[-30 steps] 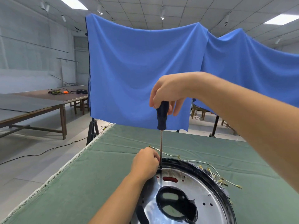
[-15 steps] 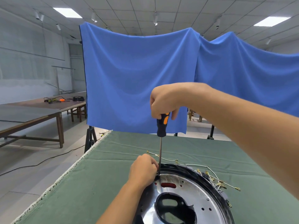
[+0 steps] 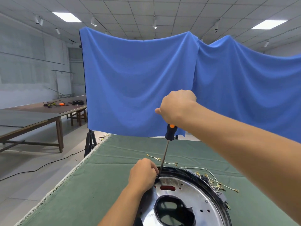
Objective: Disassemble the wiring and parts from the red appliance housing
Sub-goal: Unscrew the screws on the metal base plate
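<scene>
A round appliance housing (image 3: 189,191) with a shiny metal base plate, a black rim and a red slot lies on the green cloth at the bottom centre. My right hand (image 3: 177,108) grips the black and orange handle of a screwdriver (image 3: 164,154), whose tip stands at the plate's far left edge. My left hand (image 3: 143,173) is curled at that same edge, beside the tip; what it holds is hidden. Pale wires with brass terminals (image 3: 211,178) trail from the rim's far and right sides.
The green-covered table (image 3: 101,181) ends at a frayed left edge. A blue cloth backdrop (image 3: 138,82) hangs behind it on a tripod (image 3: 89,144). Wooden tables (image 3: 32,115) with cables stand at the far left, and a black cable (image 3: 40,167) runs across the floor.
The view has tilted up a little, so hands and housing sit lower. My right hand has turned on the screwdriver handle, and the shaft now leans slightly right at the top. My left hand stays put.
</scene>
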